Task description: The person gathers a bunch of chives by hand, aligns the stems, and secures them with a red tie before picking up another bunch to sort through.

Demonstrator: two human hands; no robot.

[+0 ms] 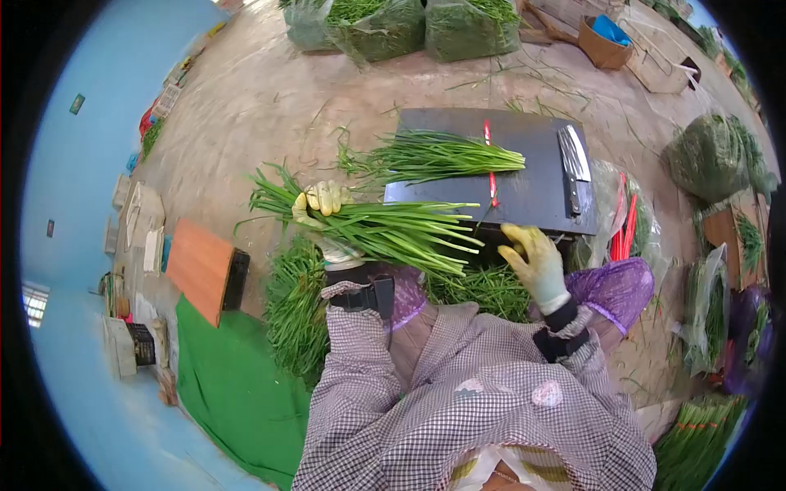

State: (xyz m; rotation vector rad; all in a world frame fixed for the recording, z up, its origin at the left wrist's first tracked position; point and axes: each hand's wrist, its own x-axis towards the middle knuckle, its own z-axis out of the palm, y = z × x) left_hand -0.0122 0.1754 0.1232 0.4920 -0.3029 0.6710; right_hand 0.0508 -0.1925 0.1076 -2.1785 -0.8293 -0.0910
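My left hand (323, 204), in a pale stained glove, is wrapped round a bunch of garlic chives (401, 229), their pale stem ends pointing right. My right hand (534, 260), gloved too, hangs by the front edge of the dark board (524, 196) with fingers apart and nothing in them. On the board lies a second bunch of chives (450, 155), across a red strip (493, 188). A kitchen knife (575, 168) rests at the board's right side, its black handle toward me. More loose chives (299, 303) are heaped by my left leg and between my knees.
Bags of chives (377, 33) stand at the back. Red strips (626, 221) lie on plastic right of the board. A stuffed bag (711, 155) and tied bunches (700, 442) are at far right. An orange-topped stool (199, 266) and a green cloth (229, 393) are at left.
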